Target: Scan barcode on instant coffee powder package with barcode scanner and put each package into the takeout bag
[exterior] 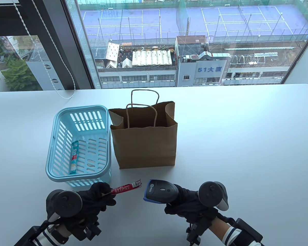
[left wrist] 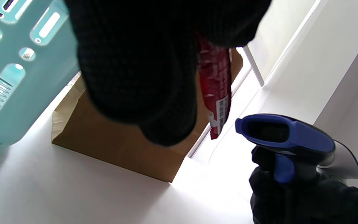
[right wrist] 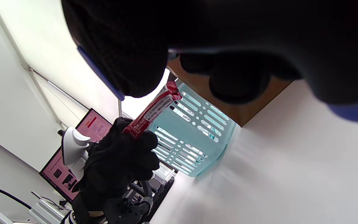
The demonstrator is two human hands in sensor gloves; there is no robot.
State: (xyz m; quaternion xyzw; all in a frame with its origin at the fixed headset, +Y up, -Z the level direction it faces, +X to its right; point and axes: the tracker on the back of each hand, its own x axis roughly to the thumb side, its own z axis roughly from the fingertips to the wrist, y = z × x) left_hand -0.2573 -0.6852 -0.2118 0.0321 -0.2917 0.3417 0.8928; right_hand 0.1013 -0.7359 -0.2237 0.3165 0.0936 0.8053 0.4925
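Note:
My left hand (exterior: 102,196) pinches one end of a red coffee stick package (exterior: 125,187), its free end pointing right toward the scanner. The same red package (left wrist: 217,93) hangs under my fingers in the left wrist view and shows as a red strip (right wrist: 154,109) in the right wrist view. A blue-and-grey barcode scanner (exterior: 159,191) is gripped in my right hand (exterior: 184,205), its blue nose (left wrist: 269,130) aimed at the package. An open brown takeout bag (exterior: 143,146) stands behind both. A teal coffee stick (exterior: 74,157) lies in the light-blue basket (exterior: 54,143).
The basket stands just left of the bag, close behind my left hand. A window with a blind cord (exterior: 64,74) runs along the table's far edge. White tabletop (exterior: 246,143) stretches to the right of the bag.

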